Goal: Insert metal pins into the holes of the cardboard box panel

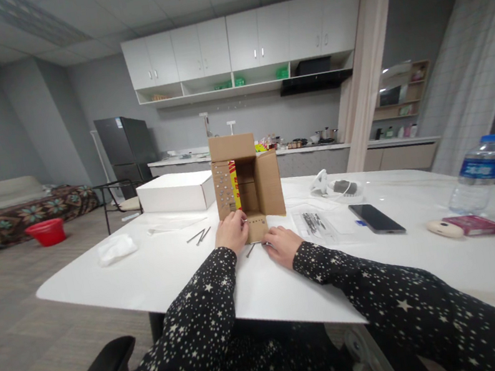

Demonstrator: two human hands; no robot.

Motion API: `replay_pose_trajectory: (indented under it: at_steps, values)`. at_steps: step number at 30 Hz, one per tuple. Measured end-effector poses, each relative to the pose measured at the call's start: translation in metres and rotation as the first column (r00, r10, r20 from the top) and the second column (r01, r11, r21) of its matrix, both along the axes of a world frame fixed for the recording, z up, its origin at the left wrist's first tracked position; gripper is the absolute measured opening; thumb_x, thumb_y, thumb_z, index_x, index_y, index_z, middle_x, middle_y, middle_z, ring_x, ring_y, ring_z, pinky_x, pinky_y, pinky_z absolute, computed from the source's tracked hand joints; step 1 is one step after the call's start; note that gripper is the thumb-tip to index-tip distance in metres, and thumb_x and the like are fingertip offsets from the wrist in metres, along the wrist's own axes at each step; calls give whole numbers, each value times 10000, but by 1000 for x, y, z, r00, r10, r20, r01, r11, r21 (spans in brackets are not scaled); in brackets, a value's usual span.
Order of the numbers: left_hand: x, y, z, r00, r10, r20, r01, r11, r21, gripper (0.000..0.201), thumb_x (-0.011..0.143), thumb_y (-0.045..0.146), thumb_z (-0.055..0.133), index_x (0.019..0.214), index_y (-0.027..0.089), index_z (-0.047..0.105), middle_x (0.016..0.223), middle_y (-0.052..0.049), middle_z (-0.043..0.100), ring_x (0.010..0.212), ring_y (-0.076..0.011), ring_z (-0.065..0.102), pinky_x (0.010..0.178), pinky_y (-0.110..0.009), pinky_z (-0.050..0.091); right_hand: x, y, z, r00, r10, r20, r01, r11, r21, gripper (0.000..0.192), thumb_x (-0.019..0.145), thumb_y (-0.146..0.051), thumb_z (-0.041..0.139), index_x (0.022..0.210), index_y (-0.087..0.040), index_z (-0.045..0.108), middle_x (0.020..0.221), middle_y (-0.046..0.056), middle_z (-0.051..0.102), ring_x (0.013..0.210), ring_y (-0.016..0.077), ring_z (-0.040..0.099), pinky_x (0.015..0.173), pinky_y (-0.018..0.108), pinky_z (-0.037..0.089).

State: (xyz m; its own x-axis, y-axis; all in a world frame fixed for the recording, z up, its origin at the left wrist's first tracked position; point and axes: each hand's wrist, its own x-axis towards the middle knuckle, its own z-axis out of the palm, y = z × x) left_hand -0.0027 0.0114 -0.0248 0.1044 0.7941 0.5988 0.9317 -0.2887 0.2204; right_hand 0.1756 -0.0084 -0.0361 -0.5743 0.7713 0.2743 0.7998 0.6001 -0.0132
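Note:
An open cardboard box (270, 185) stands on the white table in front of me, flaps spread. Many small silvery heads dot its left flap, and a row of small dark points shows on the lower front flap (257, 229). My left hand (232, 231) is at the left of that front flap, fingers bent together; what they pinch is too small to name. Close to the flap's front right corner, my right hand (282, 246) has curled fingers with a tiny shiny bit at the tips. A thin metal rod (251, 249) lies between the hands.
Several long nails (199, 236) lie left of the box. A white box (176, 192) and a crumpled white bag (116, 250) are further left. To the right are a clear bag of small dark parts (315, 225), a phone (377, 218) and a water bottle (477, 175).

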Motion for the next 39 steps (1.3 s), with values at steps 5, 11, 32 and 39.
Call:
replay_pose_trajectory:
  at_steps: [5, 11, 32, 39]
  values:
    - [-1, 0, -1, 998, 2, -59, -4, 999, -39, 155, 872, 255, 467, 911, 204, 608, 961, -63, 625, 939, -216, 595, 817, -337, 436, 0, 0, 0, 1000, 2, -6, -2, 1000, 1, 258, 911, -252, 428, 1059, -208, 634, 1061, 79, 595, 980, 208, 505, 828, 315, 377]
    - [1, -2, 1, 997, -4, -77, 1, 1000, -29, 171, 867, 259, 463, 907, 200, 618, 957, -64, 627, 930, -213, 592, 811, -337, 438, 0, 2, -3, 1000, 11, -10, -11, 1000, 18, 250, 907, -251, 429, 1041, -205, 636, 1043, 76, 598, 965, 205, 506, 827, 317, 378]
    - [9, -11, -3, 952, -267, -152, 237, 953, -188, 106, 765, 237, 556, 762, 208, 658, 809, -42, 687, 784, -205, 632, 732, -304, 466, 1, 3, -1, 1000, 8, 0, -8, 1000, 19, 263, 900, -256, 430, 1065, -206, 628, 1047, 86, 599, 967, 212, 517, 821, 320, 381]
    - [9, -10, -5, 965, -230, -128, 206, 962, -180, 104, 749, 223, 574, 827, 214, 642, 852, -37, 685, 810, -201, 632, 768, -306, 470, 1, 4, -1, 1000, 5, -7, -5, 1000, 0, 271, 897, -253, 439, 1087, -223, 629, 1071, 82, 593, 990, 213, 513, 831, 323, 383]
